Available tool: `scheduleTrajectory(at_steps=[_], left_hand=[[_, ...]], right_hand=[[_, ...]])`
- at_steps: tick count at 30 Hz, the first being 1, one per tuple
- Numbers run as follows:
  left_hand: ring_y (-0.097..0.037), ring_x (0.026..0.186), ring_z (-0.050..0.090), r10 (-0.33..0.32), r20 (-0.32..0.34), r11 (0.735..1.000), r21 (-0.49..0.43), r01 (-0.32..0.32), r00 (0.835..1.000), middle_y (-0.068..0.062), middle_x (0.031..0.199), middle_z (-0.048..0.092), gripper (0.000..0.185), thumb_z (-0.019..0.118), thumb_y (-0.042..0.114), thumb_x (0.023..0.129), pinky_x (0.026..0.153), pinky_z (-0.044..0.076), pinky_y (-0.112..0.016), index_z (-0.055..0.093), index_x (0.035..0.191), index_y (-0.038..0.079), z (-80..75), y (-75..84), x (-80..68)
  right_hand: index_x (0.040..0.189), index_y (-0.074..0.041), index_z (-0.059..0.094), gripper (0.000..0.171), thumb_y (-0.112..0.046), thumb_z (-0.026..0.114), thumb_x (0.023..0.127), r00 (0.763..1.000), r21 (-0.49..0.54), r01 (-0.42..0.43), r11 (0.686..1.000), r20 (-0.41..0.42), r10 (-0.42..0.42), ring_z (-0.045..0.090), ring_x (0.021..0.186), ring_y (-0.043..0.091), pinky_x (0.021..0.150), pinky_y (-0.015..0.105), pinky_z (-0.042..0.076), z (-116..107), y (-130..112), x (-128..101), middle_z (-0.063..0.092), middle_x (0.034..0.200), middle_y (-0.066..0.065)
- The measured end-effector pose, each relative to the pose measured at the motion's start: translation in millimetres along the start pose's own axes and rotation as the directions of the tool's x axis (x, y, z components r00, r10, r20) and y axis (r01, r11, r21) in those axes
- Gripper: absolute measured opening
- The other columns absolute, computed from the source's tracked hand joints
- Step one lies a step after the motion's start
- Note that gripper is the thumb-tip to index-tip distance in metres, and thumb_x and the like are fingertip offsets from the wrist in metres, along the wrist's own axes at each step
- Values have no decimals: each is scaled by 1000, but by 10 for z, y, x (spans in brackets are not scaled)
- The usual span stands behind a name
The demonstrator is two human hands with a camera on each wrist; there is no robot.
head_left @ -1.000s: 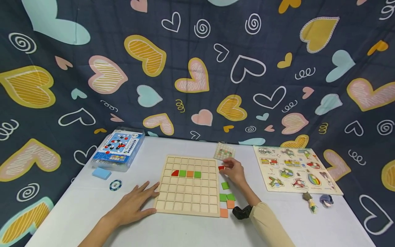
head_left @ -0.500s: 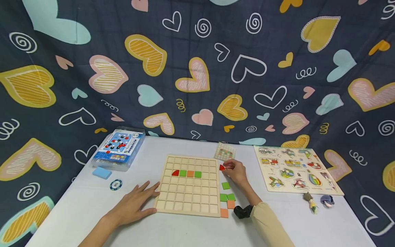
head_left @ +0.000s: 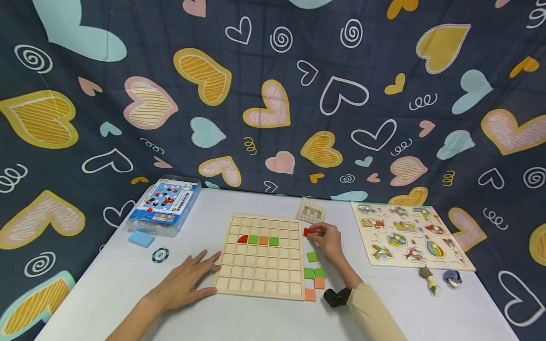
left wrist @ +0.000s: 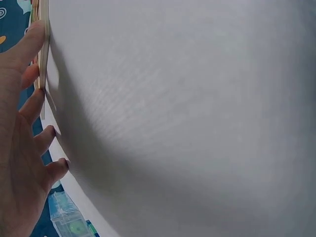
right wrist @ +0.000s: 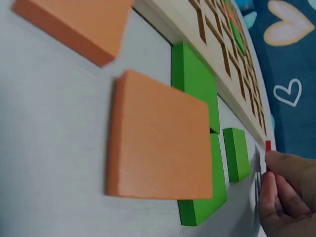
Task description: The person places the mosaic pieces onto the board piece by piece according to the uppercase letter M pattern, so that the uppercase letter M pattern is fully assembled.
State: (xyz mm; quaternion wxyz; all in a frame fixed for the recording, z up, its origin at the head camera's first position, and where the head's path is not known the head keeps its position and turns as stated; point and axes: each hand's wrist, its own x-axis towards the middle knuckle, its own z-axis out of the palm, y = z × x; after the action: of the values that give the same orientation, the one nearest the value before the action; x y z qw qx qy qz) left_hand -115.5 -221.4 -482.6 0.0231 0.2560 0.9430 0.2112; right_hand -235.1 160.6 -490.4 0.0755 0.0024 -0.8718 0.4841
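Your right hand (head_left: 327, 238) pinches a red tile (head_left: 306, 231) just right of the wooden grid board (head_left: 261, 272); your left hand (head_left: 187, 279) lies flat, steadying its near-left edge. Placing it looks next.

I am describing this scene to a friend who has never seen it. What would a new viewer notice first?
First, the dark cloth with big hearts that hangs behind the white table. Next, at the table's middle, the wooden grid board with a short row of red, green and orange tiles; the left hand rests flat against its left edge. Just right of the board, the right hand pinches a small red piece.
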Motion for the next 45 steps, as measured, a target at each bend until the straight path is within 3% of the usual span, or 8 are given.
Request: scheduleTrajectory(at_steps=[13, 23, 32, 45], left_hand=[[-42, 137, 31, -5, 11, 1000, -22, 5, 1000, -3, 150, 40, 60, 56, 59, 88, 107, 27, -66, 58, 130, 17, -11, -3, 0], [-43, 137, 30, -1, 20, 1000, -22, 1, 1000, -4, 151, 39, 61, 55, 59, 88, 107, 26, -66, 57, 131, 16, 4, -13, 7], [-42, 137, 32, 9, -1, 1000, -12, -9, 1000, -5, 150, 40, 60, 57, 57, 89, 106, 28, -66, 58, 130, 14, 7, -1, 0], [-43, 137, 31, 8, 7, 1000, -7, -8, 1000, -5, 150, 39, 59, 56, 58, 89, 106, 28, -66, 58, 129, 16, 7, -4, 5]], right_hand=[[91, 1, 71, 16, 4, 76, 76, 996, 104, 44, 994, 71, -52, 69, 76, 20, 63, 21, 57, 45, -152, -180, 72, 84, 11], [88, -1, 72, 18, 7, 78, 73, 984, 99, 85, 991, 148, -99, 67, 71, 18, 62, 21, 56, 179, -206, -257, 71, 79, 8], [88, 2, 70, 18, 7, 78, 73, 958, 51, 203, 978, 197, -209, 66, 69, 19, 61, 21, 56, 281, -257, -243, 70, 80, 12], [93, 6, 68, 25, 14, 76, 70, 969, 184, 114, 976, 199, -150, 70, 78, 27, 68, 24, 59, 313, -287, -250, 70, 87, 18]])
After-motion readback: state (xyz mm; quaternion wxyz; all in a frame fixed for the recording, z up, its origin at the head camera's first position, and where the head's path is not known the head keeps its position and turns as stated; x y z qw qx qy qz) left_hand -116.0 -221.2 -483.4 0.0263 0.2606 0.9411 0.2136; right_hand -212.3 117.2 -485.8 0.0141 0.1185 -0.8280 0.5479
